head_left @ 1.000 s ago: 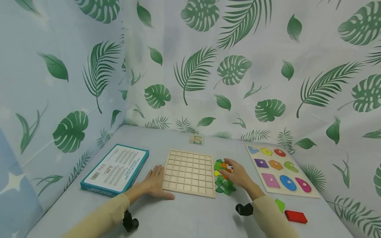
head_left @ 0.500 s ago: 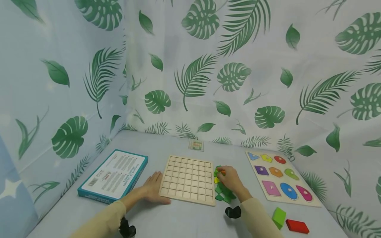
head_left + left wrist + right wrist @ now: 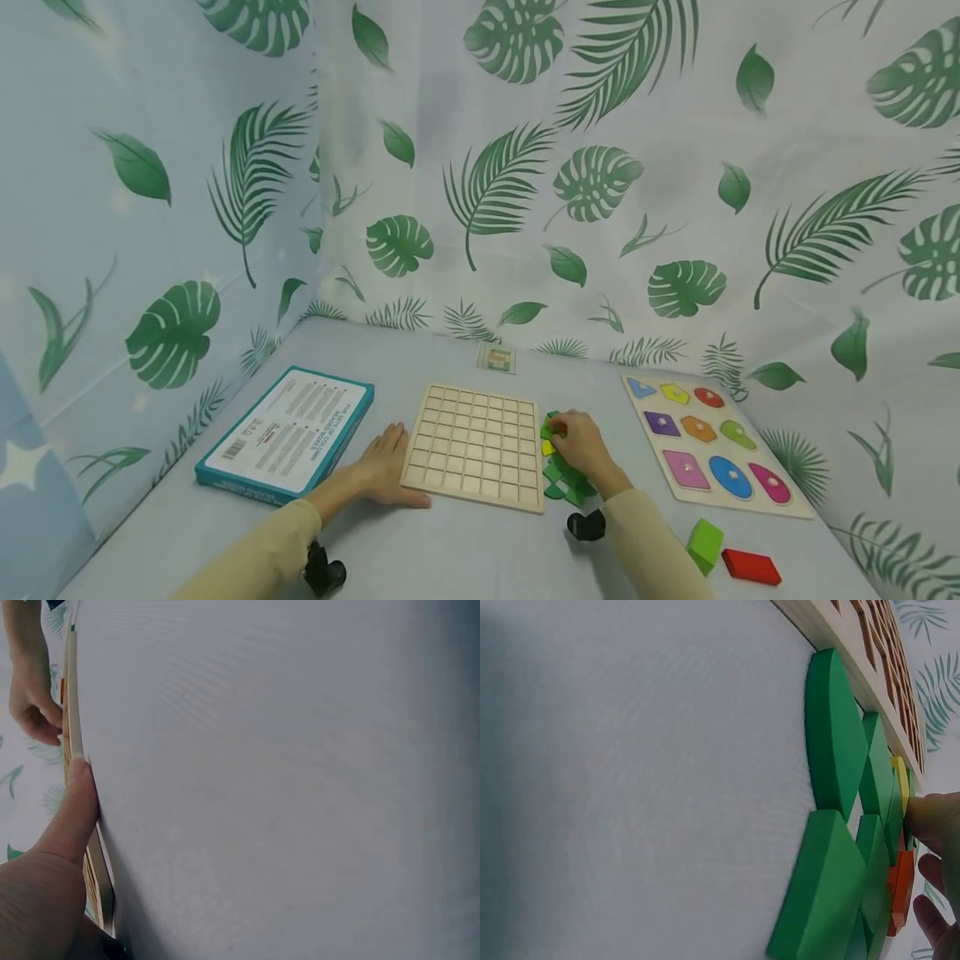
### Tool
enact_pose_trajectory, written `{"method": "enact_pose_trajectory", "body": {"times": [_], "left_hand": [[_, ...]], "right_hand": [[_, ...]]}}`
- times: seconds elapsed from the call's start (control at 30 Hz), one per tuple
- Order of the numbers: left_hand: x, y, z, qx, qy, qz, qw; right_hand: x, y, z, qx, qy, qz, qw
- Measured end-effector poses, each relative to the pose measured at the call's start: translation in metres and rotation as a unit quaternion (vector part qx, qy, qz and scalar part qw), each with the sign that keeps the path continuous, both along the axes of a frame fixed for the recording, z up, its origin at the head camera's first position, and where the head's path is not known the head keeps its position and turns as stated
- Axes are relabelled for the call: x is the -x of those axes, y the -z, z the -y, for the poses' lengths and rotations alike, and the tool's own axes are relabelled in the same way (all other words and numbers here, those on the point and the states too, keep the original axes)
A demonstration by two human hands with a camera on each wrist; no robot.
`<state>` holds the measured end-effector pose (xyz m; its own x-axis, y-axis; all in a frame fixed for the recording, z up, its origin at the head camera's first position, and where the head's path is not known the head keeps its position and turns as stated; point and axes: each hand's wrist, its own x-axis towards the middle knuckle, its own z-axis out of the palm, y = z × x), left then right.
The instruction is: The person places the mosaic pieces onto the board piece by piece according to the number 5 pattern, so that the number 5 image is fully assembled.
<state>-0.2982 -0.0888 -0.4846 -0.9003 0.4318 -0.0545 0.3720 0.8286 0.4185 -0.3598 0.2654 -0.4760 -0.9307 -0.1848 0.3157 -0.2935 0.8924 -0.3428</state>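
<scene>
A pale wooden grid board (image 3: 474,446) with square recesses lies on the table between the hands. My left hand (image 3: 384,472) rests flat beside its left edge, fingers spread; its thumb (image 3: 73,806) lies along the board's near corner. Right of the board is a cluster of flat green pieces (image 3: 567,483), with a yellow piece (image 3: 547,447) and orange pieces (image 3: 901,892) among them. My right hand (image 3: 581,443) reaches over the cluster's far part, fingers curled, thumb touching pieces there. The hand covers its fingertips, so I cannot tell whether they pinch a piece.
A teal-edged box (image 3: 288,433) lies left of the left hand. At the right is a shape puzzle board (image 3: 712,454) with coloured knobbed shapes. A green block (image 3: 705,546) and a red block (image 3: 752,567) lie nearer. A small patterned card (image 3: 497,358) lies behind the grid board.
My right hand has moved left and down onto the pieces, its fingers curling in; the orange ones are now hidden from the head view. The left hand stays beside the board.
</scene>
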Motion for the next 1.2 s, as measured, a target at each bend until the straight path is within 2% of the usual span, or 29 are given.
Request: {"method": "enact_pose_trajectory", "body": {"times": [0.13, 0.33, 0.47, 0.57, 0.73, 0.83, 0.93, 1.07, 1.2], "left_hand": [[0.004, 0.004, 0.000, 0.018, -0.001, 0.001, 0.9998], [0.010, 0.011, 0.000, 0.023, 0.005, -0.001, 0.9997], [0.010, 0.011, 0.000, 0.028, 0.009, -0.002, 0.9996], [0.006, 0.006, 0.000, 0.037, 0.012, 0.007, 0.9992], [-0.005, -0.013, -0.001, 0.040, 0.009, 0.033, 0.9986], [-0.008, -0.018, -0.001, 0.032, 0.002, 0.035, 0.9989], [-0.006, -0.014, 0.000, 0.044, 0.002, 0.034, 0.9985], [-0.002, -0.005, 0.000, 0.035, 0.007, 0.021, 0.9992], [-0.003, -0.007, 0.000, 0.024, 0.011, 0.024, 0.9994]], "right_hand": [[0.002, 0.000, 0.002, -0.013, 0.022, 0.015, 1.000], [0.000, -0.002, 0.003, -0.011, 0.059, 0.040, 0.997], [0.000, -0.003, 0.004, -0.001, 0.067, 0.051, 0.996], [0.001, -0.002, 0.004, 0.001, 0.070, 0.058, 0.996], [0.003, -0.001, 0.006, -0.012, 0.063, 0.066, 0.996], [0.003, -0.001, 0.006, -0.019, 0.057, 0.066, 0.996], [0.003, -0.003, 0.006, -0.025, 0.054, 0.067, 0.996], [0.003, -0.005, 0.004, -0.040, 0.044, 0.066, 0.996], [0.006, -0.009, -0.002, -0.032, 0.034, 0.051, 0.998]]}}
